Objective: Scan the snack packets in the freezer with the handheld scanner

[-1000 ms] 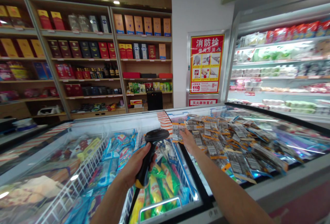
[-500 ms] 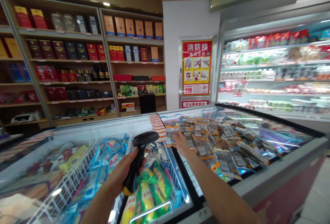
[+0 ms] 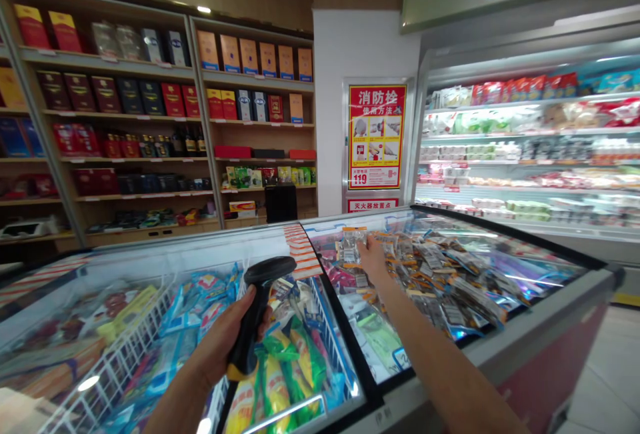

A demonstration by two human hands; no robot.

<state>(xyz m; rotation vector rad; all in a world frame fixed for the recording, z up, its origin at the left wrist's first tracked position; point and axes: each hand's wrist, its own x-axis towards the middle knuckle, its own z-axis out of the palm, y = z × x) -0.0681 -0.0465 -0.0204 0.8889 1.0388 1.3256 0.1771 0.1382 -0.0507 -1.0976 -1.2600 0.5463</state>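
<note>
My left hand (image 3: 233,334) is closed round the handle of a black barcode scanner (image 3: 250,327) with a yellow-trimmed base. Its wide head points away to the right, above the glass freezer. My right hand (image 3: 373,259) pinches a small clear snack packet (image 3: 353,246) with orange edges at the back left of a pile. That pile of similar packets (image 3: 430,264) lies spread over the right-hand glass lid. Whether the pinched packet touches those beneath it, I cannot tell.
Under the left glass, a white wire basket (image 3: 135,347) stands among blue ice-cream bags (image 3: 185,327) and yellow-green bags (image 3: 280,381). A dark frame bar (image 3: 345,321) divides the lids. Shelves of boxes (image 3: 135,97) stand behind, and a lit fridge (image 3: 530,147) is at the right.
My right hand has moved right with the packet, from beside the scanner head to the pile's back left. The scanner stays in my left hand, and the view has shifted slightly.
</note>
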